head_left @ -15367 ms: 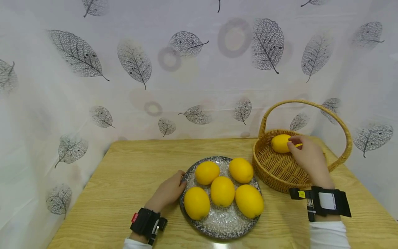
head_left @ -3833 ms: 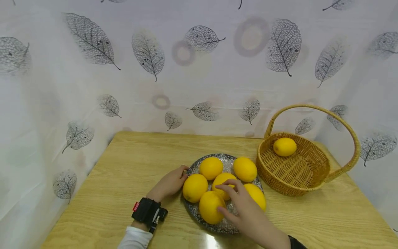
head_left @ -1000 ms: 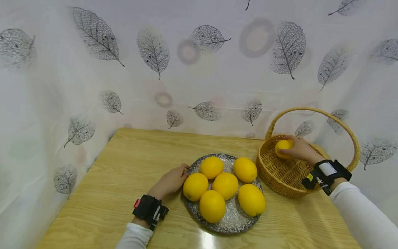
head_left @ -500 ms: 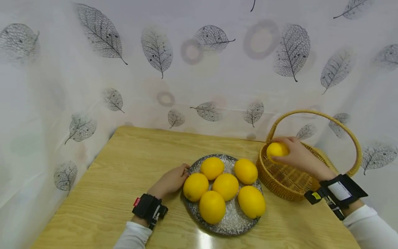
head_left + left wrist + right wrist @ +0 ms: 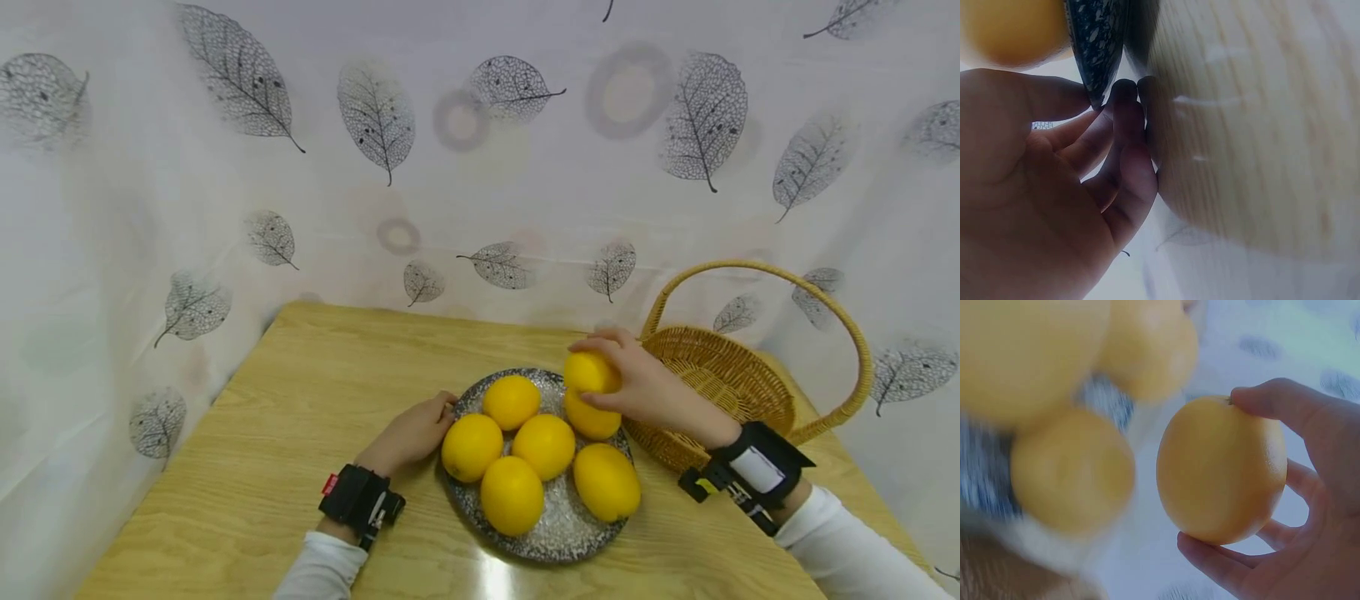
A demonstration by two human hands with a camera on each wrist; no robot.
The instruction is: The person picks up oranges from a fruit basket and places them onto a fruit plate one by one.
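My right hand grips a yellow lemon between thumb and fingers, above the plate's far right part. In the right wrist view the held lemon is clear of the blurred ones. The speckled grey plate bears several lemons, one partly hidden behind the held fruit. At the plate's left edge my left hand holds the rim. The left wrist view shows the thumb on top of the plate rim and curled fingers underneath, touching the table.
Just right of the plate stands a wicker basket with a tall arched handle; my right forearm crosses its front. Behind the wooden table hangs a leaf-patterned curtain.
My right hand has taken the lemon out of the basket and carried it left over the plate. One lemon was added to the plate earlier. My left hand has stayed at the rim.
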